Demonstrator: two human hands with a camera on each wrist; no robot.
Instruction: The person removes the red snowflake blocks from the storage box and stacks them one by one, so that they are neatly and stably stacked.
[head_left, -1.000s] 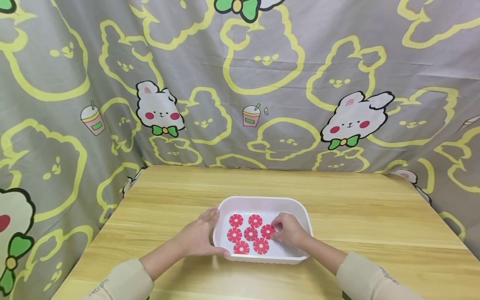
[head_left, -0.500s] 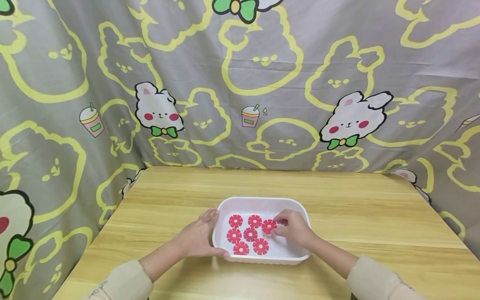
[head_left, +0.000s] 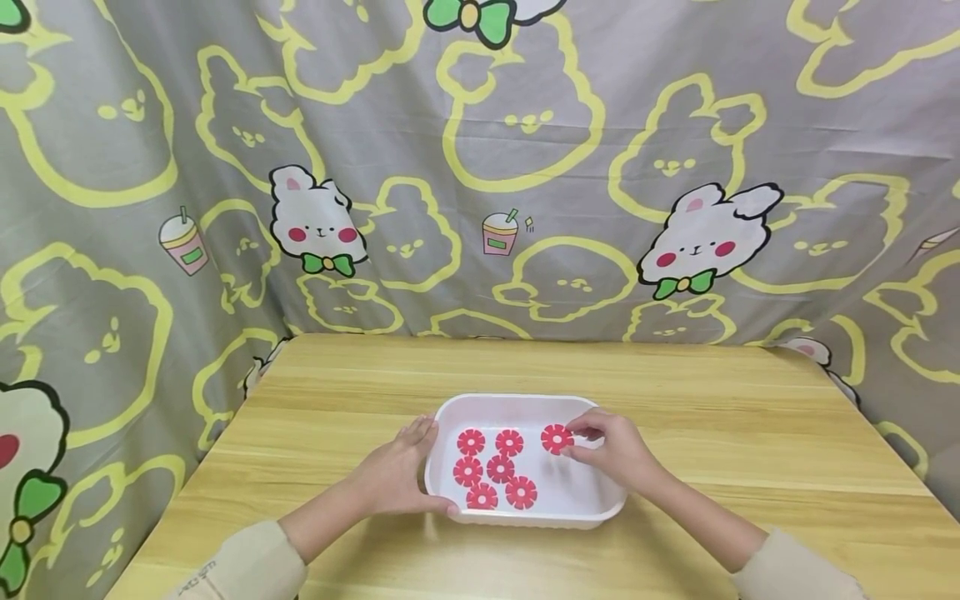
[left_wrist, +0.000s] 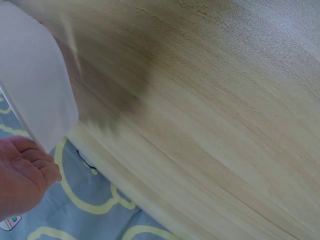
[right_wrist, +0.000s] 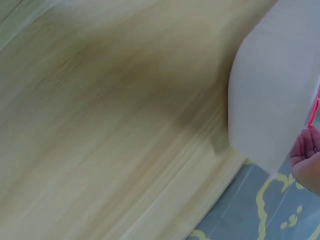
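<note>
Pinched by the edge between the thumb and fingers of the right hand (head_left: 611,446) is one red disc (head_left: 552,443). Left hand (head_left: 401,475) holds the left end of the tray (head_left: 540,518), with its thumb by the near rim and its fingers along the side.

Behind it all hangs a big gray curtain with yellow shapes and bunnies on it. It meets the far side of the wood table (head_left: 720,433). On the table sits the white tray, flat, and its long way runs from left to right.

Now the hands. It looks like the right hand is busy taking one disc away from the rest, while the left hand keeps the tray from sliding. Next, I think, the right hand needs to keep its pinch snug and keep the disc from bumping the tray wall. The left hand should stay put.

Six other discs (head_left: 500,477) lie flat and close together in the left and middle part of the tray. The held disc is on its own, over the right half, toward the far side. In the right wrist view a bit of red peeks past the rim, so it seems lifted.

It is round, with little slits like petals, so it has no long way. Its flat face looks up toward the head camera. From the right wrist it is a thin slanted strip, so it may be tipped; how much, I can't tell.
</note>
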